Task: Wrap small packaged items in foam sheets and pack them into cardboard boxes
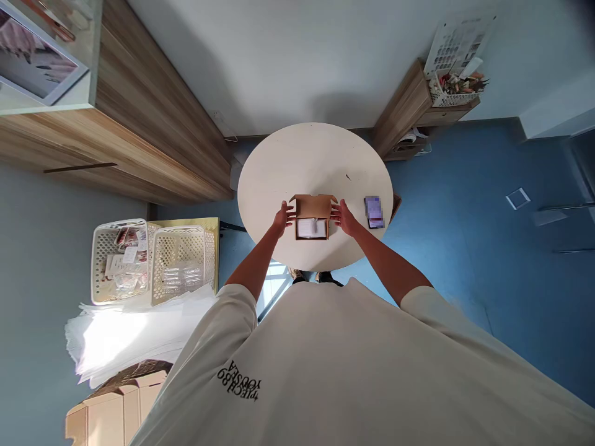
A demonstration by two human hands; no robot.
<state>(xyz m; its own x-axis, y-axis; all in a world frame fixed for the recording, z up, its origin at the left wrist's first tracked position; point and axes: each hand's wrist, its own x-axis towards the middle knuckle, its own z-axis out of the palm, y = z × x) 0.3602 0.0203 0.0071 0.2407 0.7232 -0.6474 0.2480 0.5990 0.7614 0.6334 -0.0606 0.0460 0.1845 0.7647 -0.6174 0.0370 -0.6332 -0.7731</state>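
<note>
A small brown cardboard box sits on the round white table with its lid raised and side flaps sticking out. Inside lies a white wrapped item with a small tied or gathered part on top. My left hand is at the box's left side, fingers stretched towards it and apart. On the opposite side, my right hand has its fingers spread beside the lid and box wall. Whether the fingertips touch the cardboard is hard to tell.
A purple-screened phone lies near the table's right edge. White plastic baskets, a stack of white sheets and flat cardboard boxes are at the left. A wooden cabinet and small shelf unit flank the table's far side.
</note>
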